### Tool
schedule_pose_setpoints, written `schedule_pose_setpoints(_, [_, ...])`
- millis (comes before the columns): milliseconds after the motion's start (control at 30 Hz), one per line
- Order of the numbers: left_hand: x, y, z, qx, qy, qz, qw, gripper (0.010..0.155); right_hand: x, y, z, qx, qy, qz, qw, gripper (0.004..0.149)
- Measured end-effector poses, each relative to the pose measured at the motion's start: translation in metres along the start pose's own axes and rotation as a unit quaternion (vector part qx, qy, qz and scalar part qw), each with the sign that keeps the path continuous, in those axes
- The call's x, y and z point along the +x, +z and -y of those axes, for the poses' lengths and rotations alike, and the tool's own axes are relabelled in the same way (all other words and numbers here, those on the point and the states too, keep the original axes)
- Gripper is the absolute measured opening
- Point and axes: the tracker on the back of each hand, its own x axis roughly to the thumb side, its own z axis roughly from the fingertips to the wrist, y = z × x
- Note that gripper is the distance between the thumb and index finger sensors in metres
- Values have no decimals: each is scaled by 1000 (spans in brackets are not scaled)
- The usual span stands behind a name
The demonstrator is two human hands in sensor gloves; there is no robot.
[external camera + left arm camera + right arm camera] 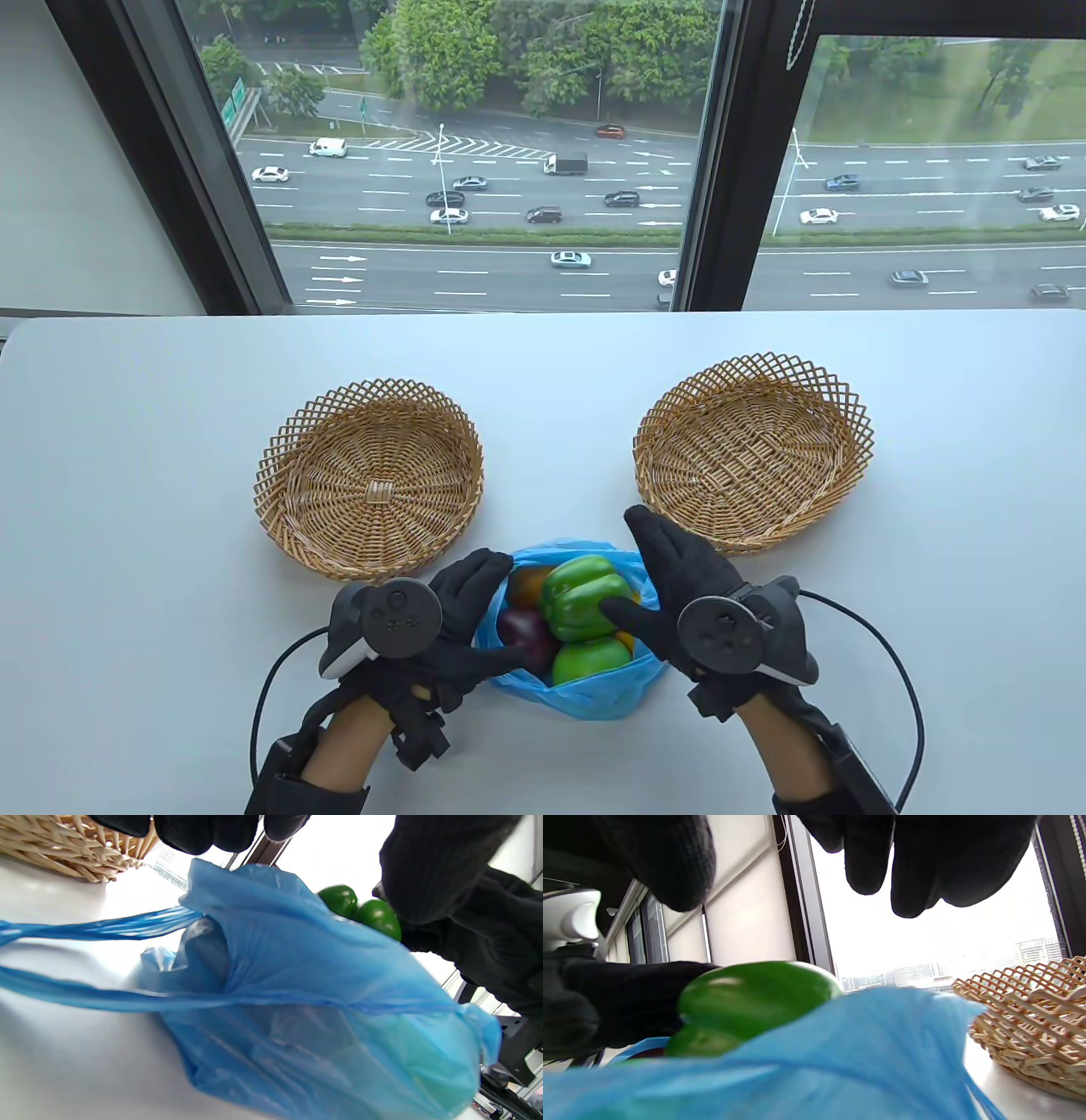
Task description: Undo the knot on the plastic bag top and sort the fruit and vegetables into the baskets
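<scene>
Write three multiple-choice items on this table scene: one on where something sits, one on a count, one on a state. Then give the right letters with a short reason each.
1. Where is the blue bag?
A. inside the left basket
B. on the table near the person, in front of the gap between the baskets
C. on the window sill

2. How many baskets are on the table?
A. one
B. two
C. four

3. What state is the bag's top in?
A. open
B. knotted shut
C. taped shut

Answers: 1 B, it lies between the left hand and right hand. 2 B, a left basket and a right basket. 3 A, the green pepper shows through the mouth.

No text can be read (green road signs are too small).
</scene>
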Motion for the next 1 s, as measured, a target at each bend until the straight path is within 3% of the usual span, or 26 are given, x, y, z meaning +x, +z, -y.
schedule_pose_setpoints(133, [7,5,-7,64,-35,27,997,97,18,-8,-14,55,25,10,998,102])
schedule_pose_setpoints(233, [15,13,-18,172,-86,39,981,84,28,-12,-27,93,70,10,993,102])
schedule_pose_setpoints(300, [18,18,-25,209,-151,23,966,79,31,-15,-35,99,88,-1,991,101])
schedule_pose_setpoints(433, [15,24,-35,201,-239,-59,948,78,32,-18,-45,116,81,0,990,99])
schedule_pose_setpoints(533, [12,24,-39,194,-226,-80,951,79,33,-18,-48,131,91,-1,987,96])
schedule_pose_setpoints(767, [16,22,-34,185,-219,-66,956,81,35,-19,-52,123,83,6,989,81])
schedule_pose_setpoints(1000, [21,22,-31,187,-214,-46,958,81,35,-17,-48,90,65,16,994,81])
